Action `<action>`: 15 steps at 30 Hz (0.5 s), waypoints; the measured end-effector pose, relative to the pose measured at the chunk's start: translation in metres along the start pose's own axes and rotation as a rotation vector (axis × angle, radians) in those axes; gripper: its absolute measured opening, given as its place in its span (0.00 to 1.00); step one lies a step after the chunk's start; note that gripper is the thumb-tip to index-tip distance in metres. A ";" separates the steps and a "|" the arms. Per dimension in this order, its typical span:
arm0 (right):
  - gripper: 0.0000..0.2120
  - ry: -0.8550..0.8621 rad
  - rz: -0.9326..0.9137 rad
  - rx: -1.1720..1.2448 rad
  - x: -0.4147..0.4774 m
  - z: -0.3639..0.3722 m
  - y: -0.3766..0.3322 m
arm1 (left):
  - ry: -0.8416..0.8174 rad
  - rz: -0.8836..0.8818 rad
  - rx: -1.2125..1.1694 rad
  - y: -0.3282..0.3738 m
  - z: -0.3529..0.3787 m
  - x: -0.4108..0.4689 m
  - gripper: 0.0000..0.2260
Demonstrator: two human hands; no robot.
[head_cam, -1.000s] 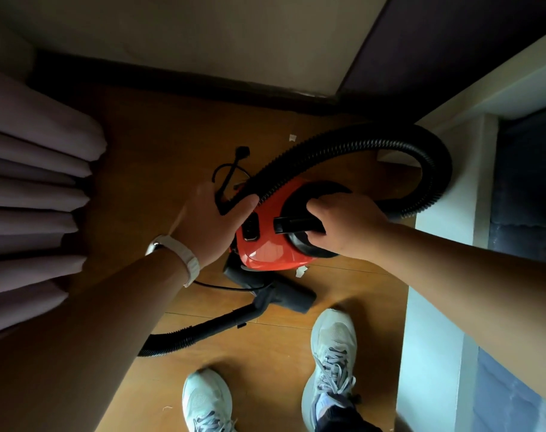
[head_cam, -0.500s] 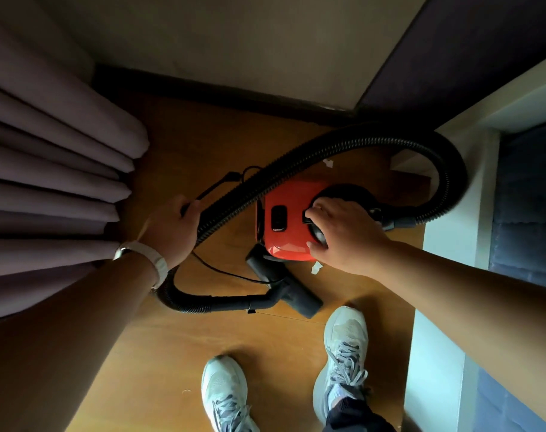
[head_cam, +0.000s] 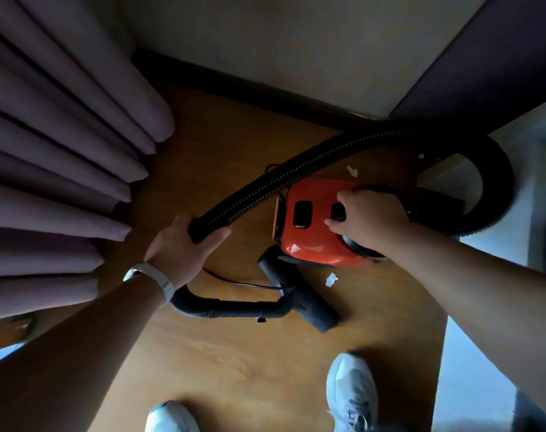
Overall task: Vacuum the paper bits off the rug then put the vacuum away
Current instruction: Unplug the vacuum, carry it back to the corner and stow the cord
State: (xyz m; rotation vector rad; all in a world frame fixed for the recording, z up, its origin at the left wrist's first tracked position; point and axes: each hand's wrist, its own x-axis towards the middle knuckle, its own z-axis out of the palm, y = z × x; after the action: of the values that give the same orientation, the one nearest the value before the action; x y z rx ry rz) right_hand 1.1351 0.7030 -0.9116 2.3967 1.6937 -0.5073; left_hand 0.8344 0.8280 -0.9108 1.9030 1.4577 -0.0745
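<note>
Left hand grips hose — right hand holds red vacuum.

Home interior, room corner.
Pleated floor-length curtains, wood-look floor, dark baseboard under plain wall.

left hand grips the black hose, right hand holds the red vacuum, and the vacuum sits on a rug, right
Not a rug: the head view shows the red vacuum on bare wooden floor. The rest stands: the left hand grips the black hose and the right hand holds the vacuum.
</note>
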 end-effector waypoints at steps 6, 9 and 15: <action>0.20 0.116 -0.061 -0.058 0.001 -0.017 -0.007 | 0.122 0.106 -0.069 0.018 0.006 -0.002 0.22; 0.20 0.174 -0.110 -0.047 0.011 -0.031 -0.005 | 0.142 0.112 -0.209 0.027 0.010 0.010 0.23; 0.19 0.249 -0.160 -0.003 0.017 -0.036 -0.012 | 0.179 0.084 -0.430 0.063 0.024 0.012 0.24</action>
State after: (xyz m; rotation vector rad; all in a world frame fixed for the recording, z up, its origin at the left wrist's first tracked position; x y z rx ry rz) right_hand 1.1356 0.7335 -0.8831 2.4195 1.9973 -0.2328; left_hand 0.9016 0.8182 -0.9025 1.6416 1.3730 0.4265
